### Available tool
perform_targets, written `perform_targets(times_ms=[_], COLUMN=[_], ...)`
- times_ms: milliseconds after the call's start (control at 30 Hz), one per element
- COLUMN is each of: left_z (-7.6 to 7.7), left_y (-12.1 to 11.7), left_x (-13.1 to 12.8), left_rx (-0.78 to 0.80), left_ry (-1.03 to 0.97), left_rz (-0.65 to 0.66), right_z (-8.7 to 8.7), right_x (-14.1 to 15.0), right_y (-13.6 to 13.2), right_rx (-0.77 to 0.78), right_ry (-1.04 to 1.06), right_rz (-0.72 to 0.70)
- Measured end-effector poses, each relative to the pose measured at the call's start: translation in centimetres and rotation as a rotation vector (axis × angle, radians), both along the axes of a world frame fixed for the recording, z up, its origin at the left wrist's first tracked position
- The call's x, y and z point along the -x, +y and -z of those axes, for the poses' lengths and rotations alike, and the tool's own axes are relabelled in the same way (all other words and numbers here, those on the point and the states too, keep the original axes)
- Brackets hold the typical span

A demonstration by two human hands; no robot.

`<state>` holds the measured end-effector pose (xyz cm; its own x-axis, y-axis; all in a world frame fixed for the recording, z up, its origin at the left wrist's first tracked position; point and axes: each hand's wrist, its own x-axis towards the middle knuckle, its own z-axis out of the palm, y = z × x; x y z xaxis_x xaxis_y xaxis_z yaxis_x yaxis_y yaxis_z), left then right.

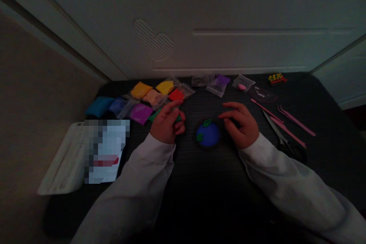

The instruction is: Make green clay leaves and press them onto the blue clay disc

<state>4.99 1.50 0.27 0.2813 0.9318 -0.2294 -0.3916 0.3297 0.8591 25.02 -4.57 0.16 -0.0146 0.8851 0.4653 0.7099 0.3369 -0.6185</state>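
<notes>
A small round clay piece with a blue middle and a dark rim lies on the black table. Two green clay shapes are on its blue surface, one green ring-like shape at the top edge and a green lump at the left. My left hand is left of it, curled around a bit of green clay, mostly hidden by the fingers. Just right of the round piece, my right hand hovers with fingers apart and nothing visible in them.
Bags of coloured clay, including orange and purple, lie behind my left hand. Scissors, pink tweezers and pink tools lie right. A lit phone-like screen and a white object are left.
</notes>
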Motion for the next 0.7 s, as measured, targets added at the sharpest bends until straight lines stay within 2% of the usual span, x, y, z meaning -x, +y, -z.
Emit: perform_targets(times_ms=[167,300,467,533,700], left_z=[-0.9,-1.4,-1.1,-0.8,-0.5], left_y=[0.0,0.0,0.3,0.3,0.0], left_x=[0.1,0.5,1.0,0.9,0.0], left_rx=[0.011,0.058,0.018,0.017,0.013], left_ry=[-0.03,-0.089,-0.214,-0.196,-0.005], left_rz=[-0.11,-0.06,0.011,0.003,-0.092], right_z=[0.3,0.3,0.4,0.5,0.4], right_x=[0.0,0.1,0.0,0.0,-0.1], right_y=[0.1,0.1,0.2,0.2,0.2], right_rx=[-0.017,-0.024,-0.034,-0.04,-0.05], right_ry=[0.043,0.043,0.049,0.047,0.046], right_rz=[0.018,0.027,0.042,0.042,0.045])
